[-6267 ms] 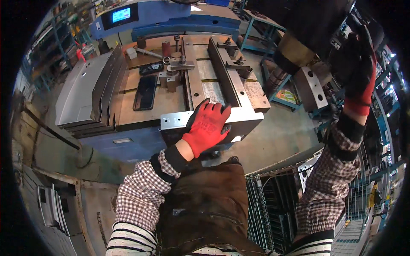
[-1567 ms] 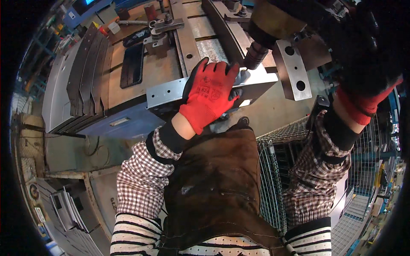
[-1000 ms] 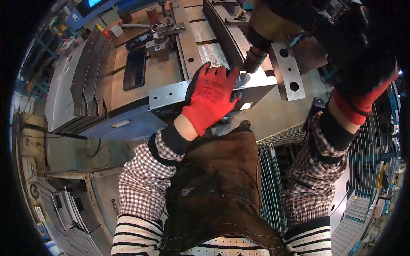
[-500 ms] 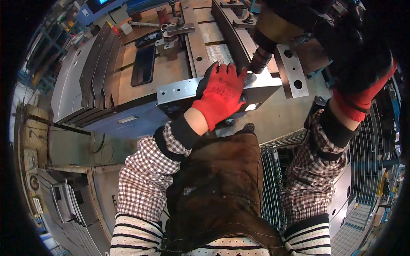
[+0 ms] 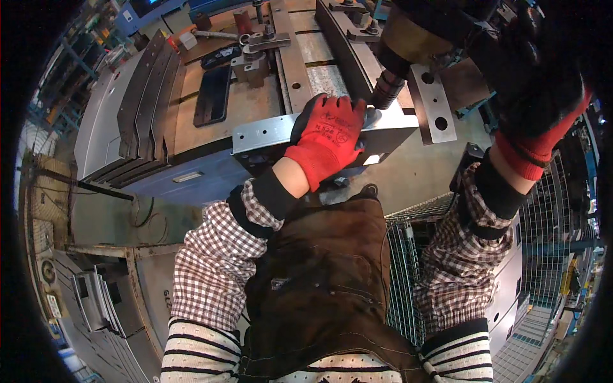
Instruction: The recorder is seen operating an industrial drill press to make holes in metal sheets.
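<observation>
My left hand (image 5: 327, 137), in a red glove with a black palm, is closed over a bent sheet-metal channel (image 5: 263, 133) with small holes in its top face. The channel lies across the near edge of the machine table. Just right of those fingers, the drill chuck (image 5: 387, 89) of a drill press (image 5: 415, 41) points down at the channel's right part; whether the bit touches it is hidden. My right hand (image 5: 539, 127), gloved alike, is raised beside the drill head. Its dark fingers look curled, but what they hold is lost in shadow.
Bent metal sheets (image 5: 137, 108) stand stacked at the table's left. A phone (image 5: 212, 96), a clamp block (image 5: 252, 69) and a wrench (image 5: 217, 35) are on the table. A flat bar with holes (image 5: 434, 105) juts out at right. Wire-mesh carts (image 5: 405, 274) stand below.
The whole view has shifted slightly. Both hands, the channel and the drill chuck keep about the same places relative to each other.
</observation>
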